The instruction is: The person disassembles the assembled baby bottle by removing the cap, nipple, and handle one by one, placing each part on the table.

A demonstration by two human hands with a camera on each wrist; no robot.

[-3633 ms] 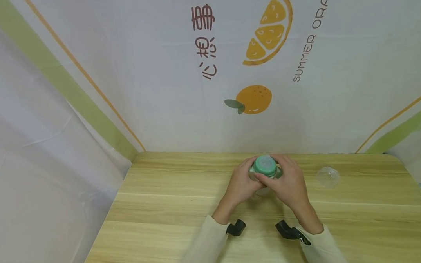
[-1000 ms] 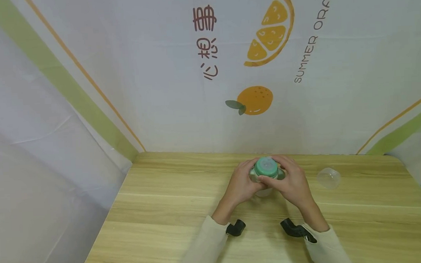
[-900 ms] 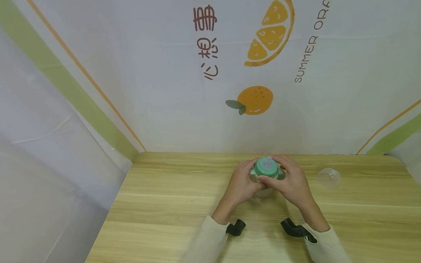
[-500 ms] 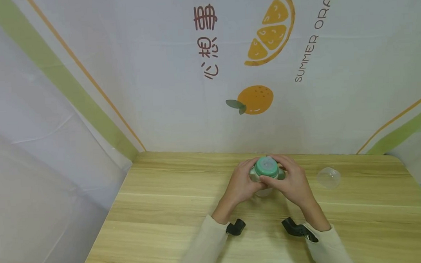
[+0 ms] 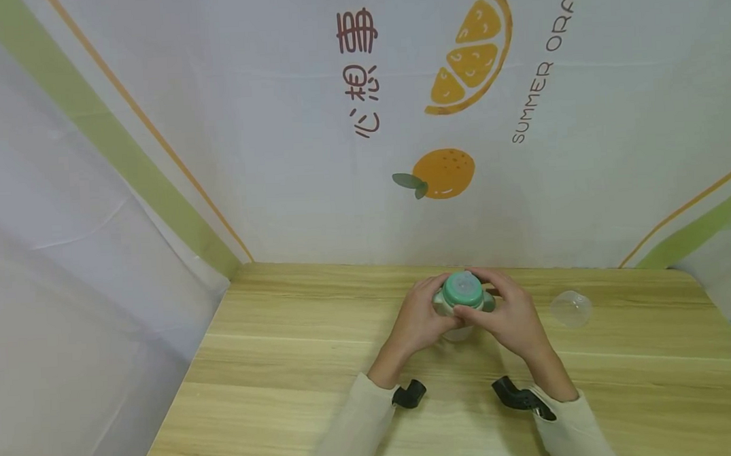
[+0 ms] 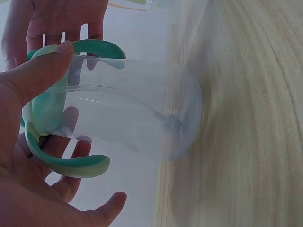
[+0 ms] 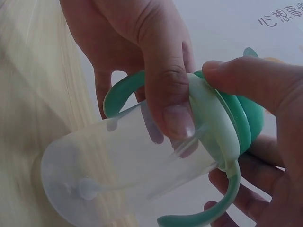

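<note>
Both hands hold a clear baby bottle upright just above the table. It has a green collar, two green side handles and an inner straw with a weight at its end. My left hand grips the upper bottle body, its thumb laid across it in the right wrist view. My right hand is around the top, with the thumb against the collar's edge and the fingers on the far side. A clear dome cap lies on the table to the right.
The wood-grain table ends at the back against a white curtain printed with oranges and lettering. A black wrist mount sticks out from each cream sleeve.
Over the last few seconds the bottle has shifted slightly right. My right forearm and thumb have edged a little to the right; the left hand has barely moved.
</note>
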